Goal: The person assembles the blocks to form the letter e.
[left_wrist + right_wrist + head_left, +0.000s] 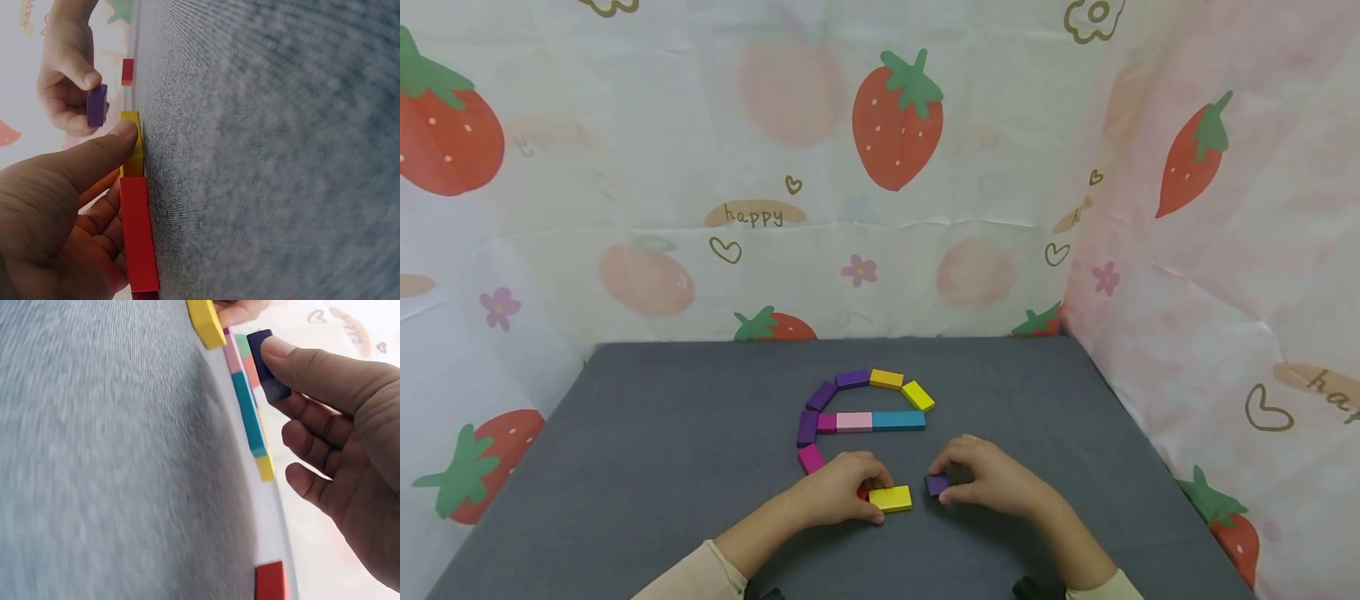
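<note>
In the head view my left hand pinches a yellow block low on the grey cloth, thumb at the near side and fingers at the far side. A red block lies end to end with it in the left wrist view, mostly hidden by this hand in the head view. Just to the right, my right hand holds a small purple block between thumb and fingertips. That purple block is held above the cloth in the right wrist view, its other fingers loosely curled. A small gap separates the two held blocks.
Behind the hands, coloured blocks form a curve: magenta, several purple, orange-yellow and yellow. Magenta, pink and blue blocks make a bar across it. Another red block appears in the right wrist view.
</note>
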Available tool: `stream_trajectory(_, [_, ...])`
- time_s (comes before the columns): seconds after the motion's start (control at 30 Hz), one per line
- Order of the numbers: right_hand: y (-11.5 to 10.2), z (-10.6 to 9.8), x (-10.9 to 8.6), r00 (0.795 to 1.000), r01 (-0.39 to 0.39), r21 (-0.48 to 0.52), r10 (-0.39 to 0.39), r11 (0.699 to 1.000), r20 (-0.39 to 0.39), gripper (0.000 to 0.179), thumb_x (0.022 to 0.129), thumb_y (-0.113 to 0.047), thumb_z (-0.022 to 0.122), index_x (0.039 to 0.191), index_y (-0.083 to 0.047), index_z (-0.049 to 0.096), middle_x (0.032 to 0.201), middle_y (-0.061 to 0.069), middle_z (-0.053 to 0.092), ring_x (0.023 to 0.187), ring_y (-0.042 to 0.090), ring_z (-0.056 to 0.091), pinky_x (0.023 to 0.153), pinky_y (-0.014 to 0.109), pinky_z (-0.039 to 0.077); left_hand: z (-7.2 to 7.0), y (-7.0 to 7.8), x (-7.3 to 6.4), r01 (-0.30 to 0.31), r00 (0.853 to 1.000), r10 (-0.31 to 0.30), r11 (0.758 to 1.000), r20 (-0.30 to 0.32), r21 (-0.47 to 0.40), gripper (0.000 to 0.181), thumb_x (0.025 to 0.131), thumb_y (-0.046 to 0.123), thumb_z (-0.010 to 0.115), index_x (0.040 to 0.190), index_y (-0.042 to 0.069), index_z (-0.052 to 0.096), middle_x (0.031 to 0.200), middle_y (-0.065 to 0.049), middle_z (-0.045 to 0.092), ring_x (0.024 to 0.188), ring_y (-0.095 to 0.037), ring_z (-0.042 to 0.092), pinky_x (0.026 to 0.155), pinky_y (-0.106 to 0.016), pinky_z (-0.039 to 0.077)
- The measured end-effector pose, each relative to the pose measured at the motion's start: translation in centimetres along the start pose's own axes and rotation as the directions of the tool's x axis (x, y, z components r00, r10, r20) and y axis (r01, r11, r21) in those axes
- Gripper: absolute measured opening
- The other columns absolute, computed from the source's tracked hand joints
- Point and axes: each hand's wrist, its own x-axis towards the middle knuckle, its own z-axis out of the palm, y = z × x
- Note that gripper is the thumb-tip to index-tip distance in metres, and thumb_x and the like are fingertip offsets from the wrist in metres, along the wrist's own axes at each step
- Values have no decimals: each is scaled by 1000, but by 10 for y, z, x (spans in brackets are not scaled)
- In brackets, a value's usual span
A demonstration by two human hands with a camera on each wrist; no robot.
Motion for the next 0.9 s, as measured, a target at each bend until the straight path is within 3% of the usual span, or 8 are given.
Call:
stream_trajectory(0.4, [-1, 18, 17, 997, -68, 31, 66, 997, 50, 26, 87, -38, 82, 111, -35, 72, 106, -22, 65, 105, 7, 56, 97, 38, 48, -1, 0, 0, 3, 1000, -3, 1000, 2, -8, 32, 85, 33, 85, 114, 22, 73, 99, 15, 61, 88, -4, 55, 82, -21, 50])
stream_trajectory(0.9, [-3, 24, 20, 995, -81, 35, 79, 996, 55, 27, 85, -38, 85, 109, -32, 73, 103, -20, 66, 102, 6, 55, 94, 34, 49, -2, 2, -1, -7, 1000, 7, 1000, -5, 1, 32, 85, 31, 85, 113, 21, 73, 100, 13, 61, 88, -4, 55, 82, -21, 50])
